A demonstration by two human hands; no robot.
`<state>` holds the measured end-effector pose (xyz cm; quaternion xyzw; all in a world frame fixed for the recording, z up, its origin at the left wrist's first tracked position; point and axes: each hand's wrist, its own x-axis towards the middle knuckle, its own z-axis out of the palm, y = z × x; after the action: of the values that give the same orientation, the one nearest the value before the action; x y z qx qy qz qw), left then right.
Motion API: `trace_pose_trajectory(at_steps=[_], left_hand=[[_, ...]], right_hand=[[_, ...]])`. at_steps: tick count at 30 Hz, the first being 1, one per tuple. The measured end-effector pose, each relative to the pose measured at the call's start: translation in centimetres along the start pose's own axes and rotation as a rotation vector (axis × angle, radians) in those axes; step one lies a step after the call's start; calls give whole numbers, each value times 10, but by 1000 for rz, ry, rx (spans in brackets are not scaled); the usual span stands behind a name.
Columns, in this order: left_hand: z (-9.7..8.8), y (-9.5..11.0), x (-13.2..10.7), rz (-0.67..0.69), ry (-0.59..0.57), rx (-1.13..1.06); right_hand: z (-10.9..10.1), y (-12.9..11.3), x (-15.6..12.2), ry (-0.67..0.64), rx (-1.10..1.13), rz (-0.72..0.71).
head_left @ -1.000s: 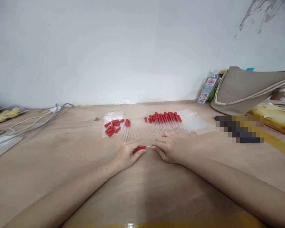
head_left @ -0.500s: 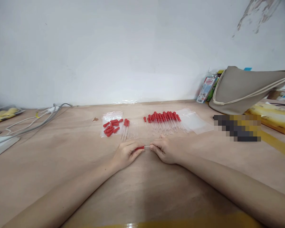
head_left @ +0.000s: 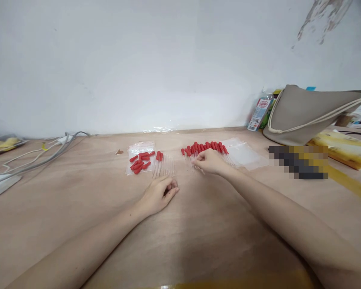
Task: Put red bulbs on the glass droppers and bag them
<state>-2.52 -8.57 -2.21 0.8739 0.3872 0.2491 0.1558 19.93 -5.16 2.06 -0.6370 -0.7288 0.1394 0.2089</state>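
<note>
My left hand rests on the table, fingers loosely curled and thumb apart, with nothing visible in it. My right hand is at the row of red-capped glass droppers, its fingertips pinched on a dropper, mostly hidden among the others. Left of that row lie several bare glass tubes, side by side. Two capped droppers lie beside these tubes. Loose red rubber bulbs are heaped on a clear plastic bag at the left.
Another clear bag lies right of the droppers. Farther right are a dark blurred object, a grey drawstring bag, a carton and a yellow packet. Cables and a white power strip are at the left.
My right hand has moved away from my left, forward to the capped droppers. The red bulb and glass tube no longer show at my left hand, whose fingers have loosened.
</note>
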Motion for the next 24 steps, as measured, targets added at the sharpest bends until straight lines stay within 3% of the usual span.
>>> trace_pose_trajectory(at_steps=[5,9,17,20,24], left_hand=[[-1,1,1,-6,-26,-14],[-2,0,2,9,-20,-14],[1,2,0,23,-1,-38],[-4,-1,2,-5,104,10],[-33,-27,22,-89,353,279]], right_hand=[[30,-20,31,101,-121,128],[40,-23,46,118,-197,178],[44,-27,38,115,-308,87],[47,-38,35,83,-311,46],[51,-52,37,6,-292,32]])
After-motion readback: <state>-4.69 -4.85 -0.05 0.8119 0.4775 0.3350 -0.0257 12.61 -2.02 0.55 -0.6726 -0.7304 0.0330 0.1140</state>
